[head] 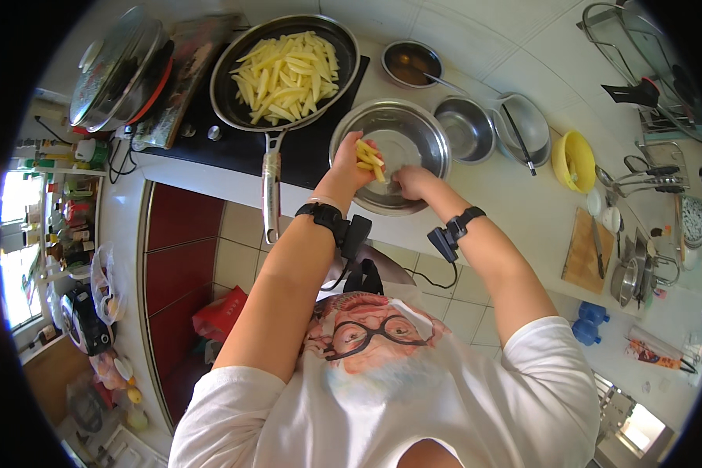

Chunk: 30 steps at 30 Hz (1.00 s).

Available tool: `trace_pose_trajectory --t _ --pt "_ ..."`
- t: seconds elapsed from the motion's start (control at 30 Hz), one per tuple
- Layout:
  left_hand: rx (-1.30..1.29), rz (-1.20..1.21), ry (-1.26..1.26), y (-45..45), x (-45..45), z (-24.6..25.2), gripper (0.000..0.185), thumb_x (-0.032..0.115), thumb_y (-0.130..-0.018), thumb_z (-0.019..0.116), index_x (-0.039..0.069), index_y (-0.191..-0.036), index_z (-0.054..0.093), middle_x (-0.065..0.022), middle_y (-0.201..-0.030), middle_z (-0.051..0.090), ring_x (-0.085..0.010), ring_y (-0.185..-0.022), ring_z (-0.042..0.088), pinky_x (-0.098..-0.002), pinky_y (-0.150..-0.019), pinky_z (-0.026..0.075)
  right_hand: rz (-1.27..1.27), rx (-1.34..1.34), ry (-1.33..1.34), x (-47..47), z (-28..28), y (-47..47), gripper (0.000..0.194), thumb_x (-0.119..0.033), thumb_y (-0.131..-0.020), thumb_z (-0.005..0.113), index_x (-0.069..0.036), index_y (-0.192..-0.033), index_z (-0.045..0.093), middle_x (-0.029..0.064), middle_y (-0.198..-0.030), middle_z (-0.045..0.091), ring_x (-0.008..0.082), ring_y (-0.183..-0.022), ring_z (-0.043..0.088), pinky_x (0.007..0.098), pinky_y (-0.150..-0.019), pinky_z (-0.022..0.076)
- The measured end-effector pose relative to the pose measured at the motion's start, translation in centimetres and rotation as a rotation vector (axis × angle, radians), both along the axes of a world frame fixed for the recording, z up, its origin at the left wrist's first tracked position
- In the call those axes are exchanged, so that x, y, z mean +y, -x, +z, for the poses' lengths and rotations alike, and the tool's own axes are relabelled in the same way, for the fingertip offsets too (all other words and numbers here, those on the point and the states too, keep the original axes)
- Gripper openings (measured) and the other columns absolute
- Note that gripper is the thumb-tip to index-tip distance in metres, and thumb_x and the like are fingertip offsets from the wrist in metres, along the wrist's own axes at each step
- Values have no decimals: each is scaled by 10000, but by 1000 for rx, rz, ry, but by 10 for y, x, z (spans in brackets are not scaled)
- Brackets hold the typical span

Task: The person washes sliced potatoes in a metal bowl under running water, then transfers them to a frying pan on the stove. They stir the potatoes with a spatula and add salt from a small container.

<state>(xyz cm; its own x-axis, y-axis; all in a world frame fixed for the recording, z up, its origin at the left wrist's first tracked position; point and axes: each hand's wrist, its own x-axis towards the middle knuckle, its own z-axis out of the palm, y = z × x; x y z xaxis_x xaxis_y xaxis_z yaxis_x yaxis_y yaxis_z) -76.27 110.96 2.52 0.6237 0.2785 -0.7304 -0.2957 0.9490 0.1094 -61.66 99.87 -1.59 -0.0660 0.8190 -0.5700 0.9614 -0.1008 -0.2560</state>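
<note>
Several pale potato strips (368, 161) lie in my left hand (355, 161), which is curled round them over the left part of a large stainless steel bowl (439, 146). My right hand (412, 181) reaches down inside the same bowl near its front rim; its fingertips point inward, and whether they pinch anything is too small to tell. A little liquid seems to lie in the bowl's bottom. Up to the left, a frying pan (225, 111) on the black cooktop (310, 158) holds a heap of potato strips (289, 76), its handle pointing toward me.
Behind the big bowl stands a small bowl of dark liquid (412, 64) with a spoon. To the right are an empty metal bowl (465, 128), a bowl with black chopsticks (523, 134), a yellow bowl (573, 161) and a cutting board with a knife (585, 251). A lidded pan (120, 76) stands left.
</note>
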Motion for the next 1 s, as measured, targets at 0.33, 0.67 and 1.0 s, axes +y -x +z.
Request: trace_pose_trajectory --t 0.33,0.67,1.0 --pt "-32 181 -375 26 135 112 238 298 -914 469 69 -863 502 -60 -785 534 -261 -735 516 -436 -722 449 -91 208 10 14 26 -4 177 -176 -630 703 -85 -782 698 140 -775 676 312 -742 651 400 -663 514" --pt "578 78 -810 52 223 161 460 315 -885 550 45 -1247 462 -172 -1329 336 -375 -1149 437 -728 -916 271 -649 846 -870 180 133 54 344 -222 -748 685 13 -997 661 162 -784 687 232 -716 687 329 -684 533" --pt "83 -243 -1092 74 139 161 418 -127 -773 518 25 -1162 532 -20 -847 525 -103 -651 504 -204 -586 432 -1281 -285 -801 -28 77 16 394 -238 -722 740 29 -959 574 204 -964 596 332 -892 593 453 -766 490"
